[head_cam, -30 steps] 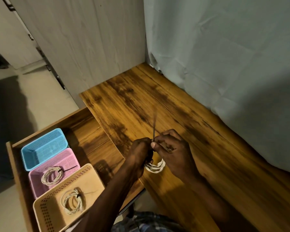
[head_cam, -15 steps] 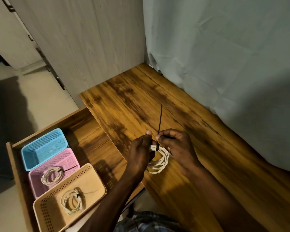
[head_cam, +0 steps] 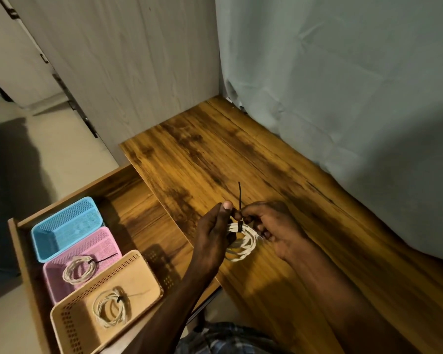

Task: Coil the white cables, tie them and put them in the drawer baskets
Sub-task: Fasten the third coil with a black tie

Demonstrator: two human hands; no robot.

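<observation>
Brown wood-grain desk top [head_cam: 241, 154] across the middle and right. Pale grey-blue curtain [head_cam: 343, 98] hanging along its far right edge, touching the wood. Light grey wood-grain cabinet panel [head_cam: 128, 67] at far left. Beige floor [head_cam: 62, 154] at left, partly in shadow.

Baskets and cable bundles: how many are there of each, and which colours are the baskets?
Baskets: 3, namely blue basket, pink basket and beige basket.
White cable coils: 3, namely coil in the pink basket, coil in the beige basket, and coil in the hands, held by left hand and right hand.
Total: 6.
</observation>
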